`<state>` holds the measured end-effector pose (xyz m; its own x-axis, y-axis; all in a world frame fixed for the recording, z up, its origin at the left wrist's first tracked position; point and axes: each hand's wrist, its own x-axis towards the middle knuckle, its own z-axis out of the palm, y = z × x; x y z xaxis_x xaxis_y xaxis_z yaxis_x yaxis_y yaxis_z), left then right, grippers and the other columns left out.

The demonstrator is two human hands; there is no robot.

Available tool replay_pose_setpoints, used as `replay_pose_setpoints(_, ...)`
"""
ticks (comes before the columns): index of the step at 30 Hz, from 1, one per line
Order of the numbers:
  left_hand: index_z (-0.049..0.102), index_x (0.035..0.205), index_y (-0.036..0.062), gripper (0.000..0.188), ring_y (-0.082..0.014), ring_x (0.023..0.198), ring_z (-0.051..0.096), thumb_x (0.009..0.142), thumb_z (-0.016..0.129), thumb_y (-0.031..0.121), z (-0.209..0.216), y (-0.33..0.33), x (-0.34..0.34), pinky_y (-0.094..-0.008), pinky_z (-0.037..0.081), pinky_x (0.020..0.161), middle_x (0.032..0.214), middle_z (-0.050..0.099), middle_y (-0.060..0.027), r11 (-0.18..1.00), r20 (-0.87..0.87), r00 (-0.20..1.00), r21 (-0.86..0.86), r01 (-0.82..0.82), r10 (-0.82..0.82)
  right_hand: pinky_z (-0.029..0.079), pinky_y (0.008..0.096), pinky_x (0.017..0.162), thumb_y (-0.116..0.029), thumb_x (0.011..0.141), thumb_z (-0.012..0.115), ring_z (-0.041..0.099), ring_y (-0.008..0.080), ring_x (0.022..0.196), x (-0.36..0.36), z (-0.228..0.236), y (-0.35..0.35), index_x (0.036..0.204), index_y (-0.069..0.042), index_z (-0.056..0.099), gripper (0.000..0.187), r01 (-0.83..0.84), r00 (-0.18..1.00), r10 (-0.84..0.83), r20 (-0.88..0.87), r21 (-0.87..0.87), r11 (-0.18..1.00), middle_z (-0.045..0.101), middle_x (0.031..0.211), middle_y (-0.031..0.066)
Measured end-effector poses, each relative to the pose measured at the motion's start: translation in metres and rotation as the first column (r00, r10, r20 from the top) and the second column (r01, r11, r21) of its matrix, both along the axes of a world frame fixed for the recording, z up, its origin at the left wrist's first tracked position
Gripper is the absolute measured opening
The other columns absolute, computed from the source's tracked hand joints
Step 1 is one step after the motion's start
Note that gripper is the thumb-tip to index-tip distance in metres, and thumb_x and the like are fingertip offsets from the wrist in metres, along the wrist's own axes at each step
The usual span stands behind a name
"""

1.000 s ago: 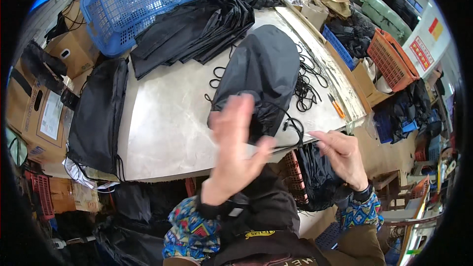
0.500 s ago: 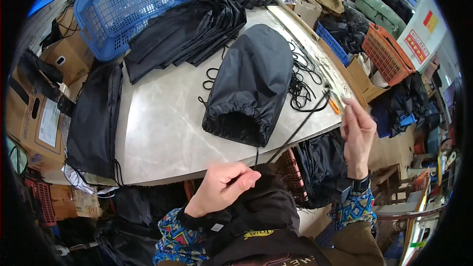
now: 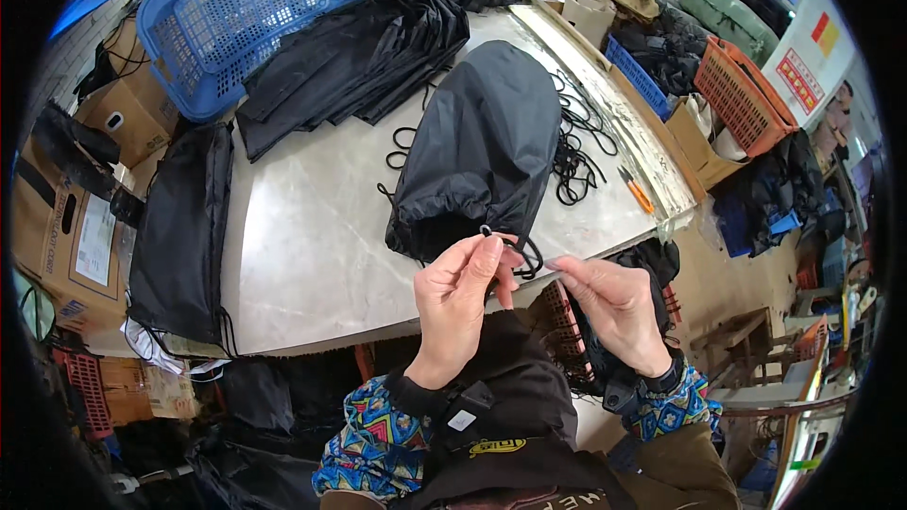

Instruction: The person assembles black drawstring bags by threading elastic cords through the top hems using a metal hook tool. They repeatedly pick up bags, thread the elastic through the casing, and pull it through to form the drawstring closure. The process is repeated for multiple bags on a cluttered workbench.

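A black drawstring bag [image 3: 487,132] lies on the table, its gathered mouth facing me. At the right side of that mouth, my left hand [image 3: 453,307] pinches a black cord [image 3: 535,255] between thumb and fingers, and a small loop stands up above the thumb tip. My right hand [image 3: 612,307] is close by on the right, thumb and forefinger pressed together where the cord curves toward them. Whatever sits between those fingertips is too small to make out. Loose black cords [image 3: 578,156] lie in a tangle along the bag's right side.
A small orange-handled tool [image 3: 638,193] rests near the table's right edge. Folded black bags [image 3: 350,61] are piled behind, beside a blue plastic basket [image 3: 255,28]. Another black bag [image 3: 179,236] lies at the left edge. Cardboard boxes [image 3: 57,236] stand left of the table [image 3: 312,246].
My right hand has come down and left toward the left hand. The left hand has risen to the bag's mouth, and the stretched cord has slackened into a curve.
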<state>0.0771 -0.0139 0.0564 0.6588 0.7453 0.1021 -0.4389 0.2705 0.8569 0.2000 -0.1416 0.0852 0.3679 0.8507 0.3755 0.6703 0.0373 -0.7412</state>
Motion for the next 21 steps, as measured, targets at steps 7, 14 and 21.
replay_pose_setpoints(7,0.063,0.095,-0.0059,0.025,-0.0097,0.056,0.053,0.096,0.053,0.017,0.001,-0.001,-0.003,-0.0229,0.042,0.051,0.072,0.059,-0.0052,0.993,-0.028,0.999,0.111,-0.037,0.041,0.051,0.0299,0.064,0.004,0.084,0.060,0.065,0.0278,0.072,-0.004,0.004,-0.007,0.110,0.001,0.064,0.025,-0.029,0.998,0.032,0.048,-0.065,0.997,0.066,0.084,0.0176)
replay_pose_setpoints(14,0.064,0.096,-0.0044,0.018,-0.0088,0.058,0.052,0.094,0.056,0.012,-0.001,0.003,-0.009,-0.0219,0.041,0.052,0.074,0.060,-0.0040,0.982,-0.157,0.988,0.187,0.032,-0.002,0.050,0.0281,0.060,0.000,0.088,0.059,0.063,0.0206,0.066,0.002,-0.020,-0.007,0.110,0.001,0.063,0.022,-0.027,0.998,0.023,-0.055,-0.076,0.997,0.068,0.084,0.0140)
replay_pose_setpoints(21,0.063,0.082,-0.0043,0.012,-0.0170,0.066,0.060,0.088,0.061,0.006,0.002,0.004,-0.025,-0.0278,0.045,0.059,0.073,0.062,-0.0114,0.750,-0.290,0.957,0.626,0.214,-0.030,0.039,0.0217,0.050,-0.007,0.095,0.054,0.046,0.0035,0.056,0.008,-0.014,-0.008,0.105,0.000,0.066,0.018,0.094,0.818,-0.002,-0.575,0.131,0.987,0.056,0.068,-0.0023)
